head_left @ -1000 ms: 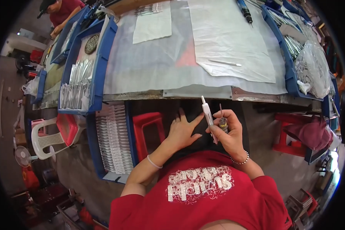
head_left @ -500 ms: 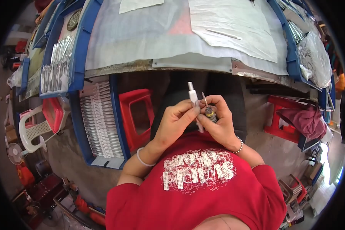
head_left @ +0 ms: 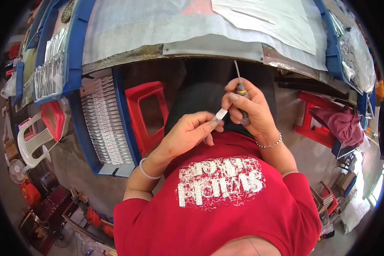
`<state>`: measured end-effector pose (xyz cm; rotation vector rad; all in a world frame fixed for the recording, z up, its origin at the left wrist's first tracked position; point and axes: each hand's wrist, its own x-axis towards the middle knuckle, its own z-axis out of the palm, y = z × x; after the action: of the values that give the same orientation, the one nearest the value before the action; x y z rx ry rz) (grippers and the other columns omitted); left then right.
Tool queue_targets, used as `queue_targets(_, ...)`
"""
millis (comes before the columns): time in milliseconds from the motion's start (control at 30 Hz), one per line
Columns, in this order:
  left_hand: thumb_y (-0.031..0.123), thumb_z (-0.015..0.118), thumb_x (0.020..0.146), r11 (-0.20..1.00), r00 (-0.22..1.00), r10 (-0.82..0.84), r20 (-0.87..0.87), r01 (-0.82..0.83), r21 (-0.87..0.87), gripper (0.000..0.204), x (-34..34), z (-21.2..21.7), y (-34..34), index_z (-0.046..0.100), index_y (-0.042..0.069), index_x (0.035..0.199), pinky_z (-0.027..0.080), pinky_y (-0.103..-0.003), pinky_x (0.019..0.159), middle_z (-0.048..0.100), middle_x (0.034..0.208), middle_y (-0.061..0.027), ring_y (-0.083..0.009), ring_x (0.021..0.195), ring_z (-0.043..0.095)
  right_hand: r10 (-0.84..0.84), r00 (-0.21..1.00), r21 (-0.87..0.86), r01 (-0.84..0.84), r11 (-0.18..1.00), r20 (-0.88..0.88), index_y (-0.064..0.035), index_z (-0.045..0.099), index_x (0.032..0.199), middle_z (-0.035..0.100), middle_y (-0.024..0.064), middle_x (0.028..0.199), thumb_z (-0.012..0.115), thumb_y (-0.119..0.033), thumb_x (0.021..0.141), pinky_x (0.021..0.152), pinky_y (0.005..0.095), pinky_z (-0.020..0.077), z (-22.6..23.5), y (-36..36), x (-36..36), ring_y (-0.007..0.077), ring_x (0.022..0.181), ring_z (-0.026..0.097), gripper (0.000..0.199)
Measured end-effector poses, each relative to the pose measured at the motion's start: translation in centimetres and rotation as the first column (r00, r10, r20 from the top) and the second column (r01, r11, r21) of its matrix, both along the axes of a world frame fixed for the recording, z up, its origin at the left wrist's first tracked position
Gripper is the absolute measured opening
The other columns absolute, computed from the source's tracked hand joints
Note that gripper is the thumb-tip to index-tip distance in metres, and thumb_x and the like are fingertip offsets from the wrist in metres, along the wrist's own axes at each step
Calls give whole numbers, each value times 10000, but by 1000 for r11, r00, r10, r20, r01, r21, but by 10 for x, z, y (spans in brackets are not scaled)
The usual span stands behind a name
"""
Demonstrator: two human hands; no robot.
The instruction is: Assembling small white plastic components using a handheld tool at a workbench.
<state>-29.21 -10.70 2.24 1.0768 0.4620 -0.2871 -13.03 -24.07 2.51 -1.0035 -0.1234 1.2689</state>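
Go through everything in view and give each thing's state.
Left hand: pinching the white piece
Right hand: gripping the tool
White piece: held, partly hidden
Tool: shaft pointing toward the table
Lower tray: loaded in rows
Cloth: rumpled, draped
Sheet: spread, wrinkled
Fan: on/off unclear

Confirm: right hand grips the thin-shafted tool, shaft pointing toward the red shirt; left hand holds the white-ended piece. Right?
Wrong direction: in the head view the shaft points away from the red shirt, toward the table edge. The rest is right: right hand grips the thin-shafted tool, left hand holds the white-ended piece.
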Motion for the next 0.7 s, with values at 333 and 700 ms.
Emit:
queue_targets(333,197,537,967,899,999,39,-11,-30,437,236,12,-43,3,590,11,1104,447,-285,506,586,692,-74,-162,538,576,240,816,-345,-52,937,527,-11,399,1230,652,152,1024,600,-120,915,560,297,503,-3,0,7,195,651,650,388)
queue_targets(700,233,473,1013,982,973,94,-211,-126,-144,281,29,-63,14,616,0,1080,312,-182,422,544,661,5,-38,458,406,432,235,-392,-198,898,871,-28,548,1146,581,156,1069,650,-10,799,764,393,514,19,-27,14,338,939,613,361)
